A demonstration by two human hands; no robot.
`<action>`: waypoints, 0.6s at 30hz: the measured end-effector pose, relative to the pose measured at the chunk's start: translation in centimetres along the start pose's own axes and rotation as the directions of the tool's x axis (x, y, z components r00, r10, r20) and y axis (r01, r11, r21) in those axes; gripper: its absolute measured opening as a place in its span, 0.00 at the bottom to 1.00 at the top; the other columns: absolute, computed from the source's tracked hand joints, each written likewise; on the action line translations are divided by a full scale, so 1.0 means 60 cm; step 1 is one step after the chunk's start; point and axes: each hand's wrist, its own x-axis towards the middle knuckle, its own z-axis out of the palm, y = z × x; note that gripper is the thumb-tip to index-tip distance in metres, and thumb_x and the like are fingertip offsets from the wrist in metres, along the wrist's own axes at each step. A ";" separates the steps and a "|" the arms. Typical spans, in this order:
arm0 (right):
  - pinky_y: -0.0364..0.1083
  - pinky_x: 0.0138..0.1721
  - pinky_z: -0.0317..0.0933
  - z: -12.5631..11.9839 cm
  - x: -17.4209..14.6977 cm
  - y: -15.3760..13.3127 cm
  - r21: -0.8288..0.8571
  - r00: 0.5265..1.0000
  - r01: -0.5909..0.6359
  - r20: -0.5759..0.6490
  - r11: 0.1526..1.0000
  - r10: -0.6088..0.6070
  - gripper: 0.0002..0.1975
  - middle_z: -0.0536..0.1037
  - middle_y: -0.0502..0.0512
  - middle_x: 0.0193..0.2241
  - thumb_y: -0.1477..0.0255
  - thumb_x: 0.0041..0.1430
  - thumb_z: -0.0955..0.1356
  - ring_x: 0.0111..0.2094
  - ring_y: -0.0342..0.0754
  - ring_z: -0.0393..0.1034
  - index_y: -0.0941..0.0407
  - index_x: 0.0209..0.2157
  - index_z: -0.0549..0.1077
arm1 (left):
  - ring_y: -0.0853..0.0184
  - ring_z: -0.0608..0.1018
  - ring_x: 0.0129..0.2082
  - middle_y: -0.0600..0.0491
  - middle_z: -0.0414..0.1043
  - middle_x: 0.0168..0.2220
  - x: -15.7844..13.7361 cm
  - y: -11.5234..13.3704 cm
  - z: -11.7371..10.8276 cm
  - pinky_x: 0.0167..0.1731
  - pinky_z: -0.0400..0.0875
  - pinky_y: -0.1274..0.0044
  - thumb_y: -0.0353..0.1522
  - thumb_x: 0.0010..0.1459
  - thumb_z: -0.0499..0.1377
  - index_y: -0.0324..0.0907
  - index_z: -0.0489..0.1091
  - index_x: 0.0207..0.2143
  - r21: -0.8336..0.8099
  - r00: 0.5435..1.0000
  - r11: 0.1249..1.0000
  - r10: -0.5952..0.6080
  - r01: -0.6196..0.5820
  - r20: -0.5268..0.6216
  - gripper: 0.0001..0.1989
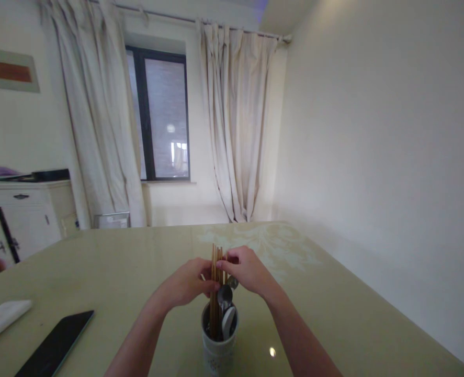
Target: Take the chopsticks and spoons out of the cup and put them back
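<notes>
A pale utensil holder point(218, 353) stands upright on the table near the front, filled with wooden chopsticks point(213, 309) and spoons. Two metal spoons show their bowls, the nearer metal spoon point(224, 296) facing me, and a white spoon point(227, 322) leans at the right of the holder's mouth. My left hand point(188, 283) closes around the chopsticks from the left, thumb in front of them. From the right, my right hand point(243, 267) pinches the upper part of the chopsticks between thumb and fingers. Some of its fingers are hidden behind the sticks.
The greenish table point(157, 335) has a glossy top with a pale floral pattern. A dark phone point(57, 340) and a white object point(4, 317) lie at the left. A white cabinet point(23, 204) stands beyond the table's left side; a bare wall point(384, 141) borders the right.
</notes>
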 end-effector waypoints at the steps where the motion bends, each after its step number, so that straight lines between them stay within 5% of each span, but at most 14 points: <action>1: 0.42 0.25 0.48 0.000 0.000 0.000 -0.002 1.000 -0.002 -0.002 1.000 0.002 0.14 0.66 0.44 0.17 0.70 0.59 0.73 0.22 0.41 0.59 0.57 0.21 0.74 | 0.60 0.83 0.34 0.50 0.83 0.35 0.001 0.001 0.001 0.34 0.72 0.75 0.34 0.52 0.62 0.39 0.80 0.39 0.003 1.000 1.000 -0.004 0.004 0.005 0.13; 18: 0.41 0.24 0.49 0.003 0.000 0.001 0.037 1.000 -0.004 0.018 0.999 0.004 0.12 0.69 0.45 0.18 0.70 0.59 0.73 0.23 0.41 0.62 0.57 0.23 0.75 | 0.60 0.83 0.34 0.50 0.83 0.34 0.002 -0.002 0.004 0.32 0.72 0.75 0.33 0.51 0.62 0.39 0.80 0.41 -0.028 1.000 1.000 0.005 -0.004 0.019 0.15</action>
